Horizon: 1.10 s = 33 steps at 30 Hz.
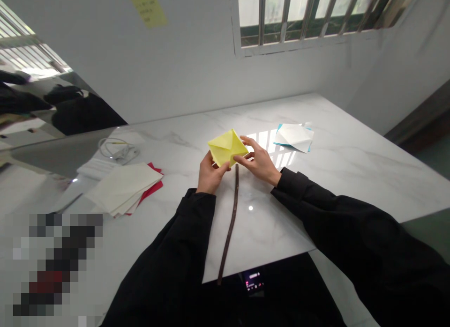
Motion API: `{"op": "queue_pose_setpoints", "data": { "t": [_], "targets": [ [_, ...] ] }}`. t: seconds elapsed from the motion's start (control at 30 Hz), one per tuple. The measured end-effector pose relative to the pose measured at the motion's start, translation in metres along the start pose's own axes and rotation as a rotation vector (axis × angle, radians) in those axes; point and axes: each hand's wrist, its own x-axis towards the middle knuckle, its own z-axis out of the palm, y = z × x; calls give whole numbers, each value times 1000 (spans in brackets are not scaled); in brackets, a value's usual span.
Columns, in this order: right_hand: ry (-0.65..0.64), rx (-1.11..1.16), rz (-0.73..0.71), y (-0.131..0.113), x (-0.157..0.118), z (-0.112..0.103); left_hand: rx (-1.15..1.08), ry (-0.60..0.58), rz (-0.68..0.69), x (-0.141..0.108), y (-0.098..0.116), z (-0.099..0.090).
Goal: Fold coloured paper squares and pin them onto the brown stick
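A small yellow envelope (225, 151) with a triangular flap is held up above the marble-patterned table (183, 224). My left hand (210, 174) grips its lower left corner, thumb in front and fingers behind. At its right corner is my right hand (260, 162), thumb on the front and the other fingers at the edge. Beneath the hands a thin dark brown stick (232, 219) lies lengthwise on the table, its near end at the front edge.
To the left lie cream and red paper sheets (124, 189), with a coiled pale cable (119, 151) behind them. White and blue papers (294, 137) rest at the right. A lit phone screen (253, 282) shows below the front edge. A yellow note (147, 8) is on the wall.
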Motion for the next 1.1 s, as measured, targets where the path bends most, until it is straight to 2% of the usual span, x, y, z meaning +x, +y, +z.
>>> {"op": "queue_pose_setpoints", "data": {
  "t": [0.17,0.27,0.33,0.47,0.6,0.7,0.8,0.87,0.97,1.03,1.1],
  "targets": [
    [-9,-40,-33,-1,0,-1,86,-73,59,-2,4,2],
    [-1,-101,-96,4,1,-1,129,-52,82,-3,3,3],
    [-3,-115,-82,9,2,-1,128,-20,95,-3,2,3],
    [-43,-46,11,16,3,0,81,85,94,0,3,1],
    [-91,173,145,19,6,3,68,223,96,3,5,-3],
    [-80,317,276,19,8,5,51,243,86,6,3,-6],
    [-22,359,354,22,9,5,38,218,50,8,-2,-8],
    [33,296,318,24,10,3,34,193,31,9,-6,-9],
    [108,104,137,24,10,-4,45,148,26,9,-9,-9],
    [103,17,16,22,11,-9,66,127,55,9,-9,-9],
    [74,15,-42,19,11,-11,96,131,107,9,-9,-9]
  ]
}}
